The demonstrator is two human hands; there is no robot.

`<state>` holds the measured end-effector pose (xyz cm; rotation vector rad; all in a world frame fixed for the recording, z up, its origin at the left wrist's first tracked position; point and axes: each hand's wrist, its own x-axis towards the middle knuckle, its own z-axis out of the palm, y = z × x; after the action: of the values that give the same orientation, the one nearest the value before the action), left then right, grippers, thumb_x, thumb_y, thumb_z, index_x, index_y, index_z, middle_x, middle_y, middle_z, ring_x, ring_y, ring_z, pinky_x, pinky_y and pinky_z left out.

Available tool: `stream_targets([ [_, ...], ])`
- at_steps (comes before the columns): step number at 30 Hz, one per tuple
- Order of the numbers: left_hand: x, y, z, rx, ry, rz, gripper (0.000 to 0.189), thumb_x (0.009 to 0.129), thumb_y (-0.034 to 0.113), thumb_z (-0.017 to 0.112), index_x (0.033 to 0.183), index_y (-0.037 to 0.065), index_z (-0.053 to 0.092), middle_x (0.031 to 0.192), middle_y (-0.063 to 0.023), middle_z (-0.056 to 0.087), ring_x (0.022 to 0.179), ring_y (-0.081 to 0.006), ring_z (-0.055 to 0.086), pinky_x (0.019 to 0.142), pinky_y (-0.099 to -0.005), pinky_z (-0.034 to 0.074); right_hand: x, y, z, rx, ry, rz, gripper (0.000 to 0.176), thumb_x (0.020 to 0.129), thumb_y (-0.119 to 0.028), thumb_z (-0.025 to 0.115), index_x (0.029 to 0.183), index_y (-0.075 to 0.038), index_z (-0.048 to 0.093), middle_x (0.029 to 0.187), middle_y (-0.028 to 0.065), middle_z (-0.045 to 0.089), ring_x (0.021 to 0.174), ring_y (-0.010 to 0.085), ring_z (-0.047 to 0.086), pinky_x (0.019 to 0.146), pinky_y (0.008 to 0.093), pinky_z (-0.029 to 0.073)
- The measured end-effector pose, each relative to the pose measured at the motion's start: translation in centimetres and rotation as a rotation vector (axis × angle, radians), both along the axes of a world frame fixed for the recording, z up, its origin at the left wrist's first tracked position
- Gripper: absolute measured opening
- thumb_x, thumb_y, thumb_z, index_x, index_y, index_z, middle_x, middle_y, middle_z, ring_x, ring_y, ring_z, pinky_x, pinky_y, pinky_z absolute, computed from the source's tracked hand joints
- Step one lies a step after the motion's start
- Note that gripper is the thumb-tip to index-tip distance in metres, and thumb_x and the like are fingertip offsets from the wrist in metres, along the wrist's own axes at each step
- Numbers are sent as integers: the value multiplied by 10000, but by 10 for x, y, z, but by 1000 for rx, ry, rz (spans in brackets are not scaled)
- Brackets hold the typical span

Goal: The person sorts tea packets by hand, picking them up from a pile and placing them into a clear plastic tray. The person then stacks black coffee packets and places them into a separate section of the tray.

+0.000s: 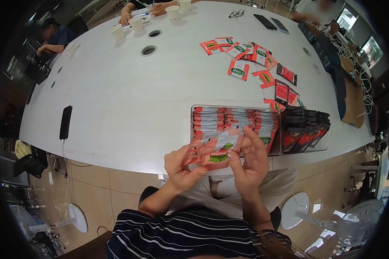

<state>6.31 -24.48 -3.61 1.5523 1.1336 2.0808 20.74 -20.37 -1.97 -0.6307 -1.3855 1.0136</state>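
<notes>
My left hand (180,169) is closed around one end of a small bunch of pink-and-white tea sachets (218,159), held up near the table's front edge. At the other end, my right hand (251,163) pinches them between thumb and fingers. The front sachet shows a green picture. Just behind the hands stands a clear box (192,113) packed with rows of similar pink sachets, its near side partly hidden by the hands. Beside it on the right, a second clear box (327,146) holds black-and-red sachets.
Loose red, white and black sachets (260,55) lie scattered beyond the boxes. A phone (65,122) on a cable lies at left. Farther back are paper cups (136,23), glasses (236,14) and two phones (265,21). Other people sit around the white table (117,86).
</notes>
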Motion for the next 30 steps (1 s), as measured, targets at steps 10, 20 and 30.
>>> stream_targets([
  [10,-22,1,-32,-6,-152,219,160,804,-2,672,947,-45,616,860,-102,672,737,-116,617,671,-237,494,-3,-11,4,1,-257,69,456,784,82,679,1224,42,566,828,71,678,674,74,608,623,209,507],
  [20,-6,11,-40,273,-335,501,267,908,54,569,1127,-57,462,956,-158,629,776,-144,619,672,-271,525,9,7,13,313,-186,-296,258,742,138,663,974,26,656,872,132,668,696,165,624,654,241,496],
  [30,-19,14,-35,137,-566,319,255,972,104,508,1203,3,470,1173,-90,568,1065,-133,561,906,-292,473,32,1,-4,209,-238,-304,261,771,137,545,1023,109,607,937,159,675,853,185,648,775,267,500],
])
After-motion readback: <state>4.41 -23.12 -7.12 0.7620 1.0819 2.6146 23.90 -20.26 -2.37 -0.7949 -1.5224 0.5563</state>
